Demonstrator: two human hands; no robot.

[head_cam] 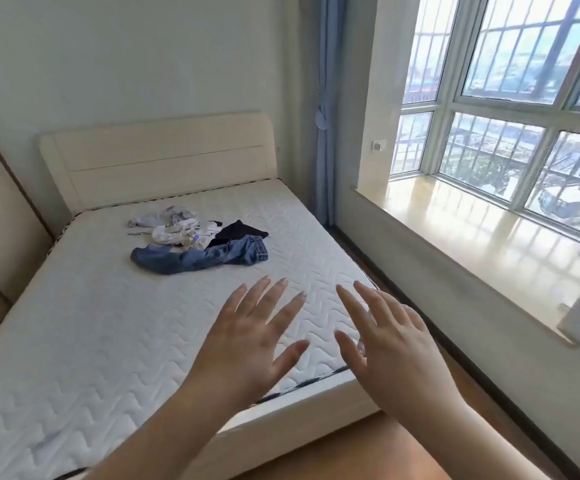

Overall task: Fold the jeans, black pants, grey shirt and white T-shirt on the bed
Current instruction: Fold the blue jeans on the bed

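the clothes lie in a crumpled heap near the middle of the bed (91, 306), toward the headboard (157, 157). the jeans (198, 258) sprawl at the front, the black pants (238, 232) bunch behind them, the white t-shirt (181, 232) sits wadded beside those, the grey shirt (164, 216) farthest back. the left hand (247, 344) and right hand (389, 344) hover over the near corner, fingers spread, holding nothing.

black pants (238, 232): mostly under white T-shirt (181, 233) | forearms: cut off by bottom edge
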